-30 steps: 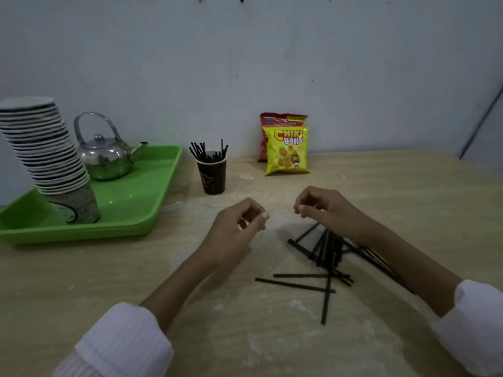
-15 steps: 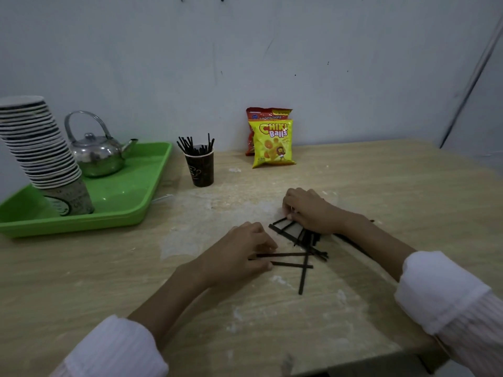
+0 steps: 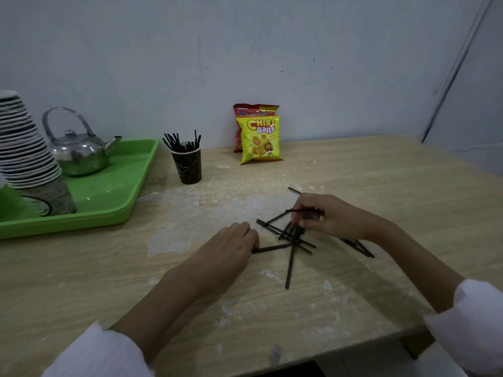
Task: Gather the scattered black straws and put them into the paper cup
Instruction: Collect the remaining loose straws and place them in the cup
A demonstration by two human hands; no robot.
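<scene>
Several black straws (image 3: 290, 261) lie crossed in a loose pile on the wooden table (image 3: 381, 191), between my two hands. My right hand (image 3: 329, 216) rests over the pile's far side and pinches one black straw (image 3: 300, 210) lifted slightly above the others. My left hand (image 3: 231, 248) lies palm down at the pile's left, its fingertips closed on the end of a straw (image 3: 270, 248) lying flat. A dark paper cup (image 3: 187, 165) stands upright farther back, left of centre, with several straws sticking out of it.
A green tray (image 3: 128, 197) at the left holds a steel kettle (image 3: 79, 153) and a tall stack of paper cups (image 3: 27, 156). Two snack bags (image 3: 260, 138) lean on the wall behind. The table's front edge (image 3: 353, 346) runs close under my forearms.
Both hands have come down from the air onto the straw pile. The right hand has pinched up one straw, and the left has closed on another's end.
</scene>
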